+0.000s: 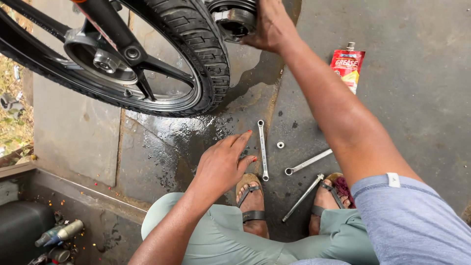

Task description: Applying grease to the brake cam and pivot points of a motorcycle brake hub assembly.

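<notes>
Scene: A person squats on a wet concrete floor (382,88) beside a raised motorcycle wheel (147,59), tools laid out between sandalled feet.

Left hand: The left hand (223,164) hovers low over the floor, fingers (241,140) loosely spread and holding nothing, index stretched toward 1 o'clock.

Spanner: A slim double-ended ring spanner (263,150) lies flat on the floor just beside that hand, at about 3 o'clock from the fingertips. Its long axis runs almost 12 to 6 o'clock, one ring end near the wheel, the other by the left sandal (251,196). It looks bright steel, thin-shanked, lightly wet.

Nearer hand: The left is plainly the closer; the right is well apart, up at 12 o'clock.

Right hand: The right hand (267,24) is pressed against a round metal hub part (234,19) by the tyre; it appears to grip the part's edge, though the fingers are mostly hidden.

Other tools: A second spanner (308,162) and a long rod-like tool (303,197) lie at 4 o'clock from the left hand; a small nut (280,145) sits between the two spanners.

Pouch: A red pouch with a nozzle (347,66) rests apart at 2 o'clock.
</notes>
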